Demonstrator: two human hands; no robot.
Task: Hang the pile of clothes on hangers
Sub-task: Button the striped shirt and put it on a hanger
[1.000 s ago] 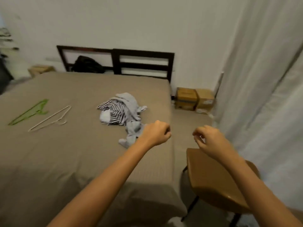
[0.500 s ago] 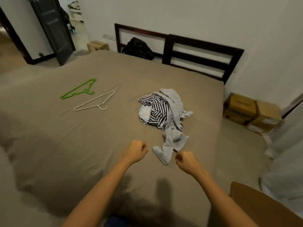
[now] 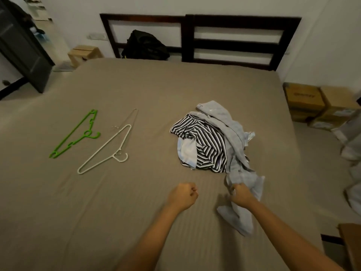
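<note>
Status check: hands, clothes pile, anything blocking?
Left hand fisted, empty. Right hand grips light blue garment at its near end. Striped shirt lies in the pile; green hanger, white hanger untouched on bed, left. Nothing blocks.

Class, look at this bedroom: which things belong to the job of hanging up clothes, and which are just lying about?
Job: green hanger; white hanger; wire hanger; striped shirt; blue garment, gripped by the right hand.
Lying about: black bag; boxes; door.

Dimly lit room: taupe-sheeted bed point(image 3: 136, 192) against white wall point(image 3: 322, 45), dark slatted headboard point(image 3: 234, 22) behind, cardboard boxes point(image 3: 312, 102) right of bed, dark door point(image 3: 21, 53) left.
</note>
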